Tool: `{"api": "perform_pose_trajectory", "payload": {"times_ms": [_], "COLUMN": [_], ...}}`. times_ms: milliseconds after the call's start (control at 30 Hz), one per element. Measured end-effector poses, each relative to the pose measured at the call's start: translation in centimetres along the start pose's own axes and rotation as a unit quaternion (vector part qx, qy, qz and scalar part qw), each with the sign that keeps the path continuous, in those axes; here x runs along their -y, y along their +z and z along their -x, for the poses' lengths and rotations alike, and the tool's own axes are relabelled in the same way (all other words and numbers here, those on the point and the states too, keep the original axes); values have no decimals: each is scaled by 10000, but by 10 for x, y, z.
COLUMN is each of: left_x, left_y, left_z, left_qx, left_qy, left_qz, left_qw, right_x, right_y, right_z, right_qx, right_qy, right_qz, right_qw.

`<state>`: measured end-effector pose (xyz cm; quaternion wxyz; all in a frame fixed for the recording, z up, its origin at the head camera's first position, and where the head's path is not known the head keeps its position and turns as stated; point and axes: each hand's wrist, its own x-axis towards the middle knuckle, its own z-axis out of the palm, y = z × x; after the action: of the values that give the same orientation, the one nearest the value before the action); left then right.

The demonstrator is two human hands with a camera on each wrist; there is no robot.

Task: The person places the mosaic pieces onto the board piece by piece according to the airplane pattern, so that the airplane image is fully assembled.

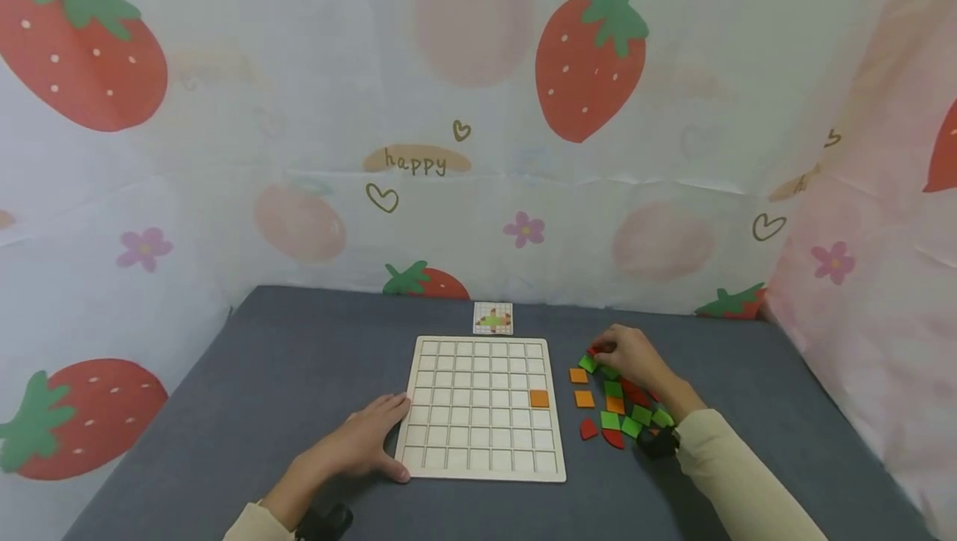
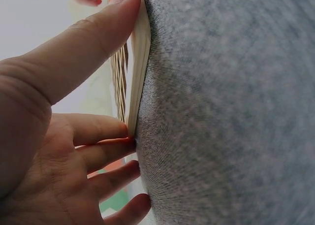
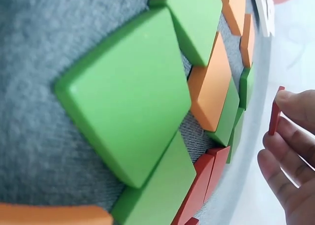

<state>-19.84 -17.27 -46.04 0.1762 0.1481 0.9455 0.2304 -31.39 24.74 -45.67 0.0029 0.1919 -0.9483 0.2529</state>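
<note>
The right hand [image 1: 631, 358] has its grip closed in a pinch, the thumb and fingertips almost together with only the thickness of one thin, flat red piece [image 3: 276, 112] between them. That piece is held raised above the dark grey cloth-covered table [image 1: 299, 358], at the far end of a loose spread of coloured pieces to the right of the board. In the right wrist view it shows nearly edge-on, its long axis close to upright with the top leaning slightly right; its full outline cannot be told. The left hand [image 1: 366, 437] has a relaxed, spread grip, clasping nothing: its thumb touches the near left corner of a square pale wooden grid board [image 1: 481, 418], and its fingers reach the left edge. The board lies flat, its side edges running away from the person, its sides too alike to give a clear long axis. A square orange tile [image 1: 539, 398] sits in the rightmost column, fourth row from the far edge. Among the loose pieces are square green tiles [image 1: 610, 420], square orange tiles [image 1: 584, 399] and curved-edged red pieces [image 1: 613, 439], some touching or overlapping. A small white picture card [image 1: 493, 319] lies just beyond the board.
</note>
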Motion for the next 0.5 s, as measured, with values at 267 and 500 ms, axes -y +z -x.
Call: {"api": "perform_pose_trajectory", "payload": {"times_ms": [267,500], "left_x": [-1,-3], "left_y": [-2,-2], "left_z": [1,1], "left_qx": [-16,53], "left_qy": [3,-97], "left_qz": [2,-46], "left_qw": [10000,9999], "right_x": [8,18], "right_y": [2,4], "right_z": [5,8], "right_qx": [-86,-140], "right_qy": [111,-40], "right_qz": [-242,-358], "right_qw": [9996,9993]}}
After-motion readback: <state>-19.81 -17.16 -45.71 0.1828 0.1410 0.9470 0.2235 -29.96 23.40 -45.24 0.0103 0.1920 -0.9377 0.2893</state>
